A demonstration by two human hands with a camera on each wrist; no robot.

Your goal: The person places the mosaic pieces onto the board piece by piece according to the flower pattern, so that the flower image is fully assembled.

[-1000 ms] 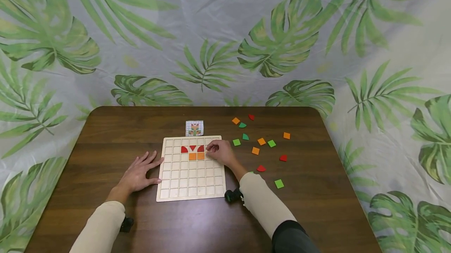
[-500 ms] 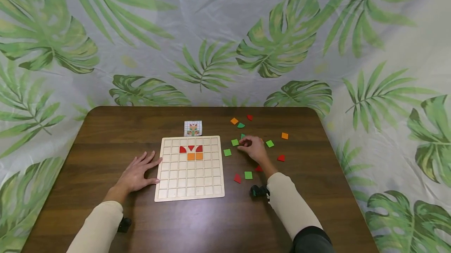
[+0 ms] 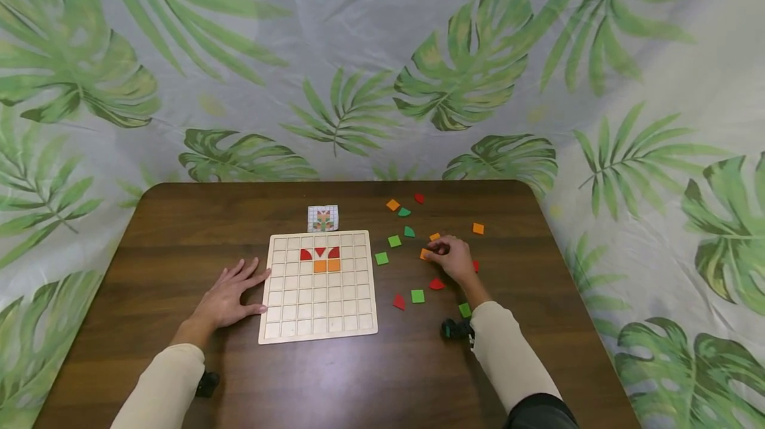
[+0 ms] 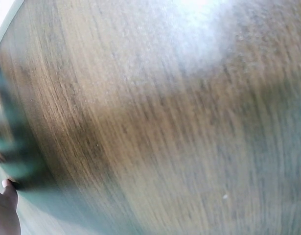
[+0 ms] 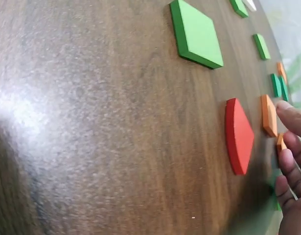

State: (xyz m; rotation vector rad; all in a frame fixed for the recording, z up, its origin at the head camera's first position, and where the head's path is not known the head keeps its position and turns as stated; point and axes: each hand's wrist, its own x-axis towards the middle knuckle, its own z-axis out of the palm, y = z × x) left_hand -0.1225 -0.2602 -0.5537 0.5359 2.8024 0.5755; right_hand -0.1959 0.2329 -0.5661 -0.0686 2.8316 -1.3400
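The right hand (image 3: 455, 259) has its fingers bent with a narrow gap, at the right side of an orange square (image 3: 424, 254) lying on the table (image 3: 179, 230). Whether they already pinch it, I cannot tell. A second orange square (image 3: 434, 237), partly hidden by the hand, is just at the far side; a red piece (image 3: 437, 284) lies nearer.

One second ago this hand was over the grid board (image 3: 319, 309), to the left; now it is among the loose pieces. The board carries the same three red and two orange pieces, so in my judgement the work is at picking, not placing.

The left hand (image 3: 224, 303) stays spread at the board's left edge, touching it. Beyond the far edge lies the pattern card (image 3: 323, 218).
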